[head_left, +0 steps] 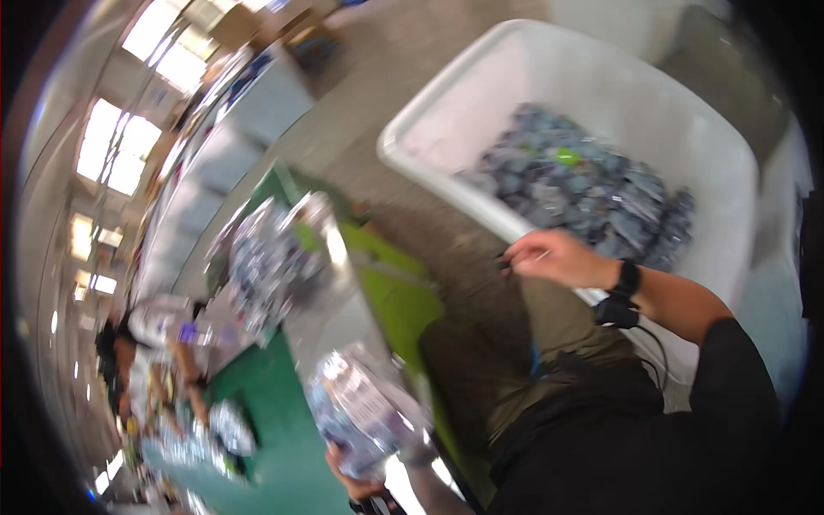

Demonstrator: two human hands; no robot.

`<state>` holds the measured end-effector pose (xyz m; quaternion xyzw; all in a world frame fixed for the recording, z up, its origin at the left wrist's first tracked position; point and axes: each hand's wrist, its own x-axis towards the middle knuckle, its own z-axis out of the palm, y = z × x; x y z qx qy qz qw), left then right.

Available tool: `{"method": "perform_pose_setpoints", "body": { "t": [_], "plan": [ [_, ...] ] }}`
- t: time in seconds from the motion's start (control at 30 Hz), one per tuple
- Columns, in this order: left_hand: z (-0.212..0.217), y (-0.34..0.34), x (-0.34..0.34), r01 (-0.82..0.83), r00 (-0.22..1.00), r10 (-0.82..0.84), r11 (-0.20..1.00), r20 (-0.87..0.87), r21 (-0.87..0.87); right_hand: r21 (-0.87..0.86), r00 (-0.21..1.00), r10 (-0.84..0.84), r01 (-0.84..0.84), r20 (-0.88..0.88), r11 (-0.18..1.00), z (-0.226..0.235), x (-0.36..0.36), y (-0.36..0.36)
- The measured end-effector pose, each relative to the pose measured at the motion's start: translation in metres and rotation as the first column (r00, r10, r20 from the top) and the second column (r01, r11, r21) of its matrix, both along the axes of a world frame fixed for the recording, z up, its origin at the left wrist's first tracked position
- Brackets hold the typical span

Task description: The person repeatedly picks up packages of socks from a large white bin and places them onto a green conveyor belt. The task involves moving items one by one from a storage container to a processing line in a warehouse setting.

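My left hand (345, 466) is closed on the edge of a clear plastic bag (365, 408). Bluish-grey contents and a pale printed label show through the bag, over the metal edge of the table. A blurred arm-like shape lies just right of it; I cannot make out what it is. My right hand (558, 259), with a black band on the wrist, hovers by the near rim of a big white bin (687, 103). Its fingers are curled together, and a small dark spot shows at their tips, too blurred to name. Many bagged grey pieces (592, 184) lie in the bin, one bright green among them.
A heap of shiny clear bags (270, 266) rests on the metal surface (330, 322) at the table's far end. The green tabletop (275, 429) stretches left, with silvery packages (232, 429) on it. Another person's arm (187, 378) reaches in there. Cardboard boxes (240, 27) stand far back.
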<state>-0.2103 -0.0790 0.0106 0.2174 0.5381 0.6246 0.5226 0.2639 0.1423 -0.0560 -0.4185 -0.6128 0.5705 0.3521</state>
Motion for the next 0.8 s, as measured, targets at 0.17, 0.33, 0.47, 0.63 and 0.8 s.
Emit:
{"method": "perform_pose_setpoints", "body": {
  "t": [0.17,0.33,0.47,0.63,0.8],
  "plan": [
    [-0.024,0.01,0.099,0.455,0.869,-0.364,0.854,0.336,-0.252,-0.444,0.875,0.336,-0.469,-0.348,0.763,0.043,-0.026,-0.045],
    [-0.029,0.054,0.159,0.856,0.515,-0.827,0.512,0.225,-0.076,-0.396,0.851,0.472,-0.525,-0.23,0.754,0.038,-0.014,-0.074],
    [-0.017,0.068,0.174,0.82,0.554,-0.81,0.571,0.191,0.046,-0.48,0.927,0.256,-0.362,-0.274,0.799,0.035,0.025,-0.08],
    [-0.01,0.08,0.148,0.524,0.793,-0.531,0.845,-0.299,-0.111,-0.412,0.937,-0.221,0.095,-0.27,0.906,0.04,0.099,-0.047],
    [-0.017,0.085,0.113,0.274,0.812,-0.266,0.96,-0.52,-0.062,-0.38,0.63,-0.573,0.429,-0.524,0.82,0.01,0.194,0.041]
  ]
}}
